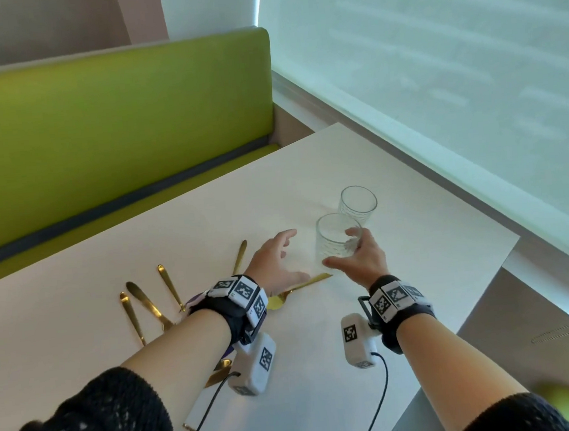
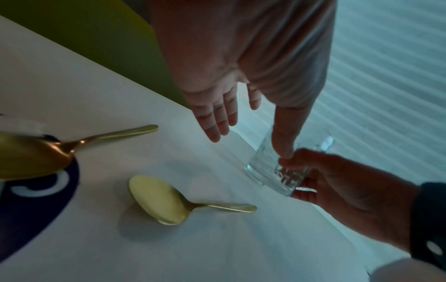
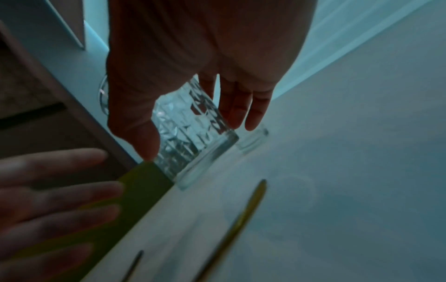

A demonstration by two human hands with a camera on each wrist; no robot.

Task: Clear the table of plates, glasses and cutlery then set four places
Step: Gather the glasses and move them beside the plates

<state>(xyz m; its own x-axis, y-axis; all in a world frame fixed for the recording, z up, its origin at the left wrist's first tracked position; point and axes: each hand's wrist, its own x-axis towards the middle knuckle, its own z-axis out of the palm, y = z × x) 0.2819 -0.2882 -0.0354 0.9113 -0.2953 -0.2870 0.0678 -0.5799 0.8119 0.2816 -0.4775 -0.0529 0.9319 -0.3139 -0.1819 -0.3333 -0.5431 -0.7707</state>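
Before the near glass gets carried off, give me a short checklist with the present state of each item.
1. Right hand grips the near clear patterned glass tumbler: ok, thumb and fingers are curled round its wall.
2. Tumbler empty: ok, no liquid shows in it.
3. Left hand free to help: ok, open beside the tumbler and holding nothing.
4. Second clear glass tumbler out of the way: cannot tell, it stands upright just behind the held one and the gap is unclear.
5. Gold spoon clear of the lift: ok, it lies flat on the white table, apart from the tumbler.
6. Tumbler off the table: cannot tell.
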